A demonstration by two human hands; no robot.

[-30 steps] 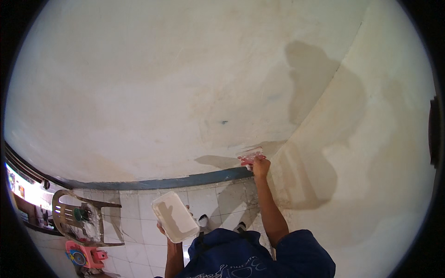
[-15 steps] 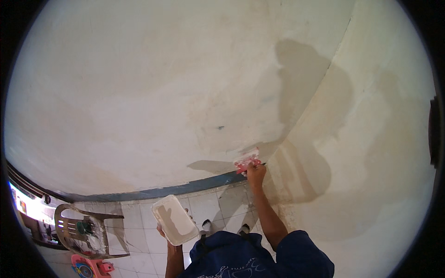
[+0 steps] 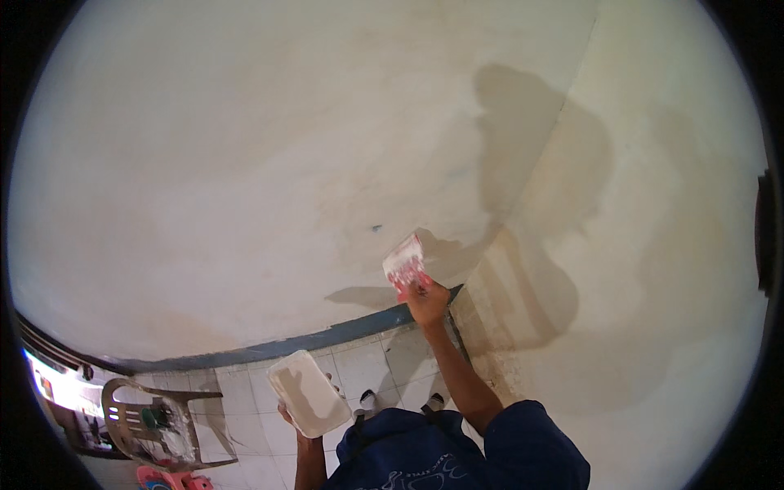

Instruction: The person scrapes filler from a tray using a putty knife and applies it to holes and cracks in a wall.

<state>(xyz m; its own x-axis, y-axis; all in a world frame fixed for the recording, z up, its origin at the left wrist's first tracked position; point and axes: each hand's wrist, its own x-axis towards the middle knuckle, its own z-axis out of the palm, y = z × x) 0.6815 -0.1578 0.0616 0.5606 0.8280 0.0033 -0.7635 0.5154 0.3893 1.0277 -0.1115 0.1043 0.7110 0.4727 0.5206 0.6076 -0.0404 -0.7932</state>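
My right hand [image 3: 428,302] is closed round the handle of a red putty knife [image 3: 406,265], whose wide blade is smeared with whitish filler. The blade is up against or just off the pale wall [image 3: 245,188], left of the corner; I cannot tell if it touches. Lower down, my left hand [image 3: 285,412] grips a white rectangular tub [image 3: 282,377] from beneath, fingers showing at both sides. Pale filler lies inside the tub, partly in shadow. A small dark mark [image 3: 376,228] shows on the wall left of the blade.
A blue-grey skirting band [image 3: 269,343] runs along the wall's foot above white floor tiles [image 3: 273,433]. At the lower left stands a brown plastic chair [image 3: 196,425] with things on it, beside a pink plastic item [image 3: 200,483]. A second wall [image 3: 653,269] meets the first at right.
My right hand has moved left and slightly up with the putty knife, away from the corner, and the blade has turned. The tub has stayed nearly in place in my left hand.
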